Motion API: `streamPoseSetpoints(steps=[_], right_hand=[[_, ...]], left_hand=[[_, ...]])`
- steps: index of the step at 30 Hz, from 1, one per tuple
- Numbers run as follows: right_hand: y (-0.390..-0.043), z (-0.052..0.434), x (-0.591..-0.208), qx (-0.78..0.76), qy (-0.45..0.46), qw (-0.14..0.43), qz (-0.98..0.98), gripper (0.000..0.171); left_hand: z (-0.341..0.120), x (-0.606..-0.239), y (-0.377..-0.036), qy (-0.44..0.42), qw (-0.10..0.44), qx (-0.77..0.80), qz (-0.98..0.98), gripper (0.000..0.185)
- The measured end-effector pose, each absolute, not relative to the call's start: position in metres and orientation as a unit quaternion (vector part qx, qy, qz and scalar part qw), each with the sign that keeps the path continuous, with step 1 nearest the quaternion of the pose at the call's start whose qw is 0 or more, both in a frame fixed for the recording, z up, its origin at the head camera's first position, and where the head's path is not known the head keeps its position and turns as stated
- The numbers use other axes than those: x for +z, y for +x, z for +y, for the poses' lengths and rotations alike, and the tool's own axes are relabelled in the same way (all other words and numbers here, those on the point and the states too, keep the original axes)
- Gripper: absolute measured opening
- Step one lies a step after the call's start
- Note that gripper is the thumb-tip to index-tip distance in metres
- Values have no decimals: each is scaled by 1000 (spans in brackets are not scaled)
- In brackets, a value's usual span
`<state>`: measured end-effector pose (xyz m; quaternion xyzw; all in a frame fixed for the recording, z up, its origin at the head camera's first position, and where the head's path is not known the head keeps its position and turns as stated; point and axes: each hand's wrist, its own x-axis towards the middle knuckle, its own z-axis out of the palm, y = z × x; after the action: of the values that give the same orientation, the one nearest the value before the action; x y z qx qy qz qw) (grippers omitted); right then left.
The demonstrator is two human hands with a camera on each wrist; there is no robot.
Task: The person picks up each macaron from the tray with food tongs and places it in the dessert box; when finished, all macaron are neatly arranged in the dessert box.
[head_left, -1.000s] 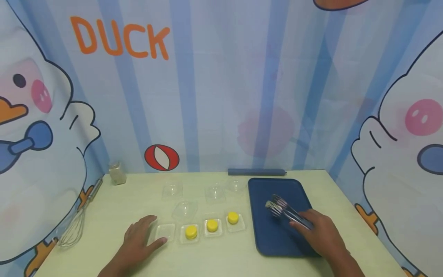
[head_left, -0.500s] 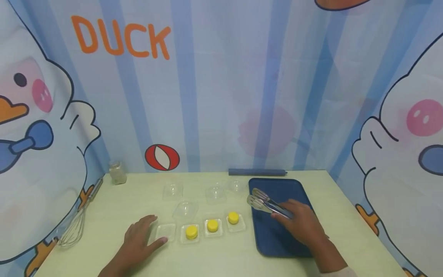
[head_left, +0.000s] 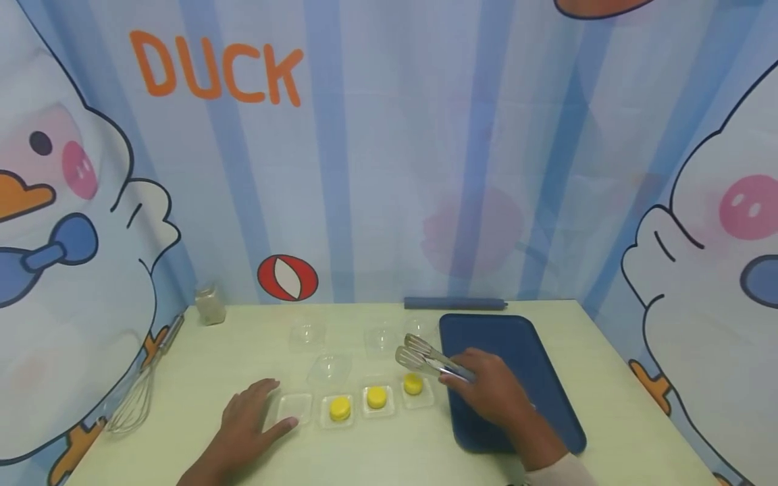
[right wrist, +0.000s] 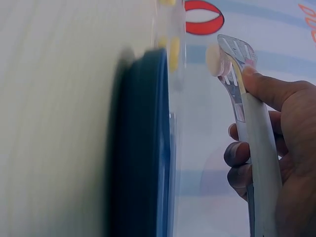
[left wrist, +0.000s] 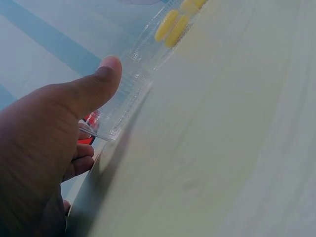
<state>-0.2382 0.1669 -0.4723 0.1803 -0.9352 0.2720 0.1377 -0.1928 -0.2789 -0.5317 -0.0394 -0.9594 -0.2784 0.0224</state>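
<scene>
My left hand (head_left: 246, 422) lies at the table's left front, fingers fairly straight, thumb and index finger framing a clear plastic base (head_left: 295, 408). In the left wrist view the thumb overlaps the clear plastic. To its right, three more clear bases each hold a yellow macaron: left (head_left: 340, 408), middle (head_left: 376, 397) and right (head_left: 413, 384). My right hand (head_left: 489, 388) grips metal tongs (head_left: 433, 358), their slotted ends above the back of the right base. A pale round thing (right wrist: 215, 60) overlaps the tongs' ends in the right wrist view; I cannot tell whether they hold it.
A dark blue tray (head_left: 541, 405) lies beneath and right of my right hand. Several clear domed lids (head_left: 329, 370) stand behind the bases. A blue roll (head_left: 456, 303) lies along the back edge. A whisk (head_left: 134, 398) and a glass jar (head_left: 210, 306) are at the left.
My right hand has carried the tongs left, from over the tray to behind the rightmost yellow macaron. The left hand stays by its clear base.
</scene>
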Motion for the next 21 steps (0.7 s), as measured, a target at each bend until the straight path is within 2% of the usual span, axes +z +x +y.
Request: streamPoseSetpoints(steps=[8,12,15,21], right_hand=[[-238,133,-473,267,199,136,-933,32],[-237,119,-475,260,230,150,-926,30],[-236,106,-476,254,252,156,-921,31],[-232,80,-475,266,256,115,-922,35]], left_hand=[[-279,-528,-191,-42,25,-285,-957,88],[-280,-528,-191,-52,41,-283,-957,85],[-280,-528,-191,-47,34,-283,-957,86],[-279,-529,-191,-34,8,-281,-959,91]])
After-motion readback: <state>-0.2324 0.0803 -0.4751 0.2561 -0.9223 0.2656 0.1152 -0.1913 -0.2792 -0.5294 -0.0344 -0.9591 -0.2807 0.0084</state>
